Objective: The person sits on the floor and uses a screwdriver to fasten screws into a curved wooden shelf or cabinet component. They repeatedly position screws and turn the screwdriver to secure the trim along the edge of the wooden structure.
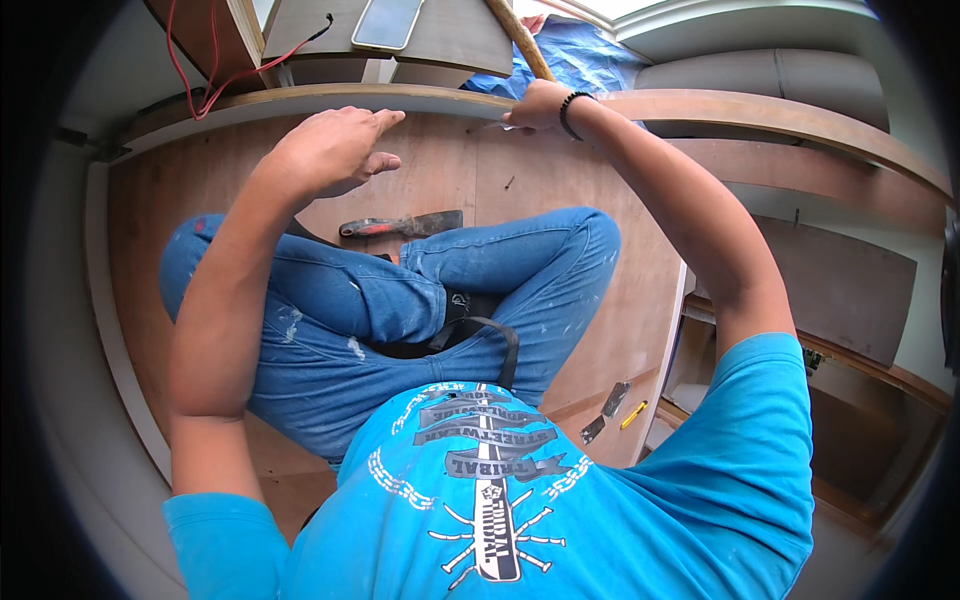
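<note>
My left hand (335,150) is held over the brown wooden panel, its fingers stretched out and holding nothing. At the panel's far edge, my right hand (541,106), with a black beaded band on the wrist, is closed. Something thin and pale shows by its fingertips, too small to name. A round wooden stick (520,38) runs down to just behind that hand; I cannot tell whether they touch. A putty knife (400,225) with a black and red handle lies on the panel (440,160) in front of my legs. Near it is a small dark screw-like piece (510,183).
A curved wooden rim (780,115) borders the far side. Beyond it are a phone (388,22) on a dark board, red wires (205,100) and a blue plastic sheet (575,60). A yellow cutter (633,415) and dark flat scraps (605,412) lie beside my right leg.
</note>
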`<state>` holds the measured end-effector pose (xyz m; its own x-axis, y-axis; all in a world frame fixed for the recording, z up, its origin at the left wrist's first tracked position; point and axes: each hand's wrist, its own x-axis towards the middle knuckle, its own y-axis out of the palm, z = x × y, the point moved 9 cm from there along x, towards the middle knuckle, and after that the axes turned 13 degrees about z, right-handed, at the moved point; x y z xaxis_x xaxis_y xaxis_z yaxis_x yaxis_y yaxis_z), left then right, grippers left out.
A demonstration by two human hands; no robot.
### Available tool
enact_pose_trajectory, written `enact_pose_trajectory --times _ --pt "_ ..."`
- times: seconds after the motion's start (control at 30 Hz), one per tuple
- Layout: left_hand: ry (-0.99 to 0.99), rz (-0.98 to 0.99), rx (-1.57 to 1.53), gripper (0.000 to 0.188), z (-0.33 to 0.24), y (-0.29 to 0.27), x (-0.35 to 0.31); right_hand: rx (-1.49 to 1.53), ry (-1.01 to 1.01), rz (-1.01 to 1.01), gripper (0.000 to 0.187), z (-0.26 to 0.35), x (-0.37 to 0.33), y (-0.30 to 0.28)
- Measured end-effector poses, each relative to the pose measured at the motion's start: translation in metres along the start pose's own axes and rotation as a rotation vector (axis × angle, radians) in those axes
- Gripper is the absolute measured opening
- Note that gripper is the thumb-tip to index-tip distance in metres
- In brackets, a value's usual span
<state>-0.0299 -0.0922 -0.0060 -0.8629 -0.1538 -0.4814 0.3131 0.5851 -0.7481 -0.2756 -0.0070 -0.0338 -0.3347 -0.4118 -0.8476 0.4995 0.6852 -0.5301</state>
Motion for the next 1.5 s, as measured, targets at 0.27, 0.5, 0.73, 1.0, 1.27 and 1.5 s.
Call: enact_pose_trajectory --times 0.27,0.5,0.73,1.0,1.27,1.5 --pt "-0.035 0.036 -0.023 0.066 0.007 0.006 -0.002 -0.861 -0.386 -0.38 0.024 0.018 -0.023 0.019" --pt "-0.033 0.058 0.012 0.065 0.0 0.005 -0.003 -0.769 -0.35 -0.325 0.025 0.012 -0.018 0.015" --pt "-0.009 -0.005 0.014 0.065 0.003 -0.001 0.003 -0.223 0.017 -0.176 0.039 0.019 0.001 -0.01" --pt "-0.014 0.003 0.004 0.065 0.005 0.0 -0.006 -1.005 -0.361 -0.289 0.028 0.031 -0.012 0.022" --pt "-0.018 -0.008 0.006 0.065 -0.002 -0.002 -0.01 -0.41 -0.077 -0.181 0.039 0.019 -0.001 0.015" --pt "0.016 -0.026 0.033 0.063 0.0 0.0 0.002 -0.332 -0.031 -0.163 0.059 0.008 0.018 0.0"
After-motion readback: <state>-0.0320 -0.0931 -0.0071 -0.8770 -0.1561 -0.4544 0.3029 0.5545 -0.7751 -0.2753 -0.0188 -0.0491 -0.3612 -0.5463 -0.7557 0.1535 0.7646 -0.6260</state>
